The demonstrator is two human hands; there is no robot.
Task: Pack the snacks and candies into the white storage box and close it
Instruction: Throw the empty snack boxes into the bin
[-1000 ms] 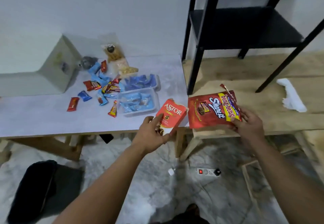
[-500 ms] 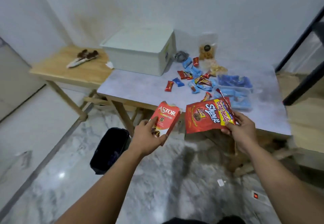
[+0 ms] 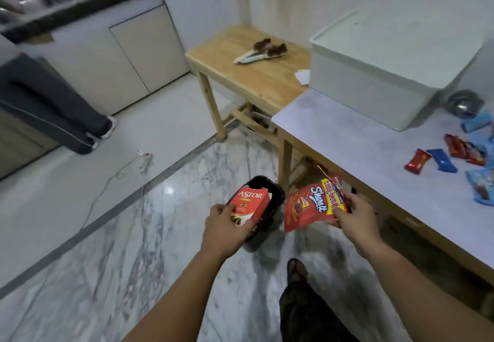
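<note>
Marble-patterned floor (image 3: 149, 248) fills the lower view, with a grey-topped wooden surface (image 3: 374, 154) at right carrying the lidded white plastic storage box (image 3: 379, 74) and, near its right end, scattered red and blue wrapped candies (image 3: 441, 159). Left hand (image 3: 227, 230) grips a red torn-open Astor carton (image 3: 250, 205) over a black bin (image 3: 270, 208) on the floor; right hand (image 3: 355, 218) pinches a red Beng-Beng Share It pouch (image 3: 311, 205) by its right edge, just off the surface's front edge. Both snacks sit well apart from the box, lid on.
</note>
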